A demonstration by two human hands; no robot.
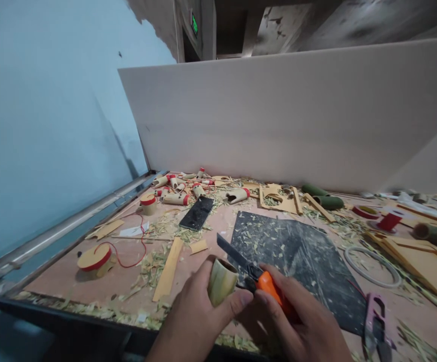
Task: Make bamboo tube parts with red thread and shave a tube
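Observation:
A short, pale green bamboo tube (223,282) is wrapped in my left hand (199,314), its open end tilted up. My right hand (301,311) grips the orange handle of a utility knife (269,285). The dark blade points up and left, just beside the tube's rim; I cannot tell whether it touches. My left thumb lies close to the knife's handle. Beneath the knife and right hand lies a black cutting mat (289,251) strewn with shavings.
A dark phone (196,213) lies behind the tube, near several red-trimmed bamboo pieces (238,195). Pink-handled snips (375,317) and a grey ring (372,266) lie on the right. A red-rimmed round piece (95,257) with red cord sits left. A white panel (278,120) stands behind.

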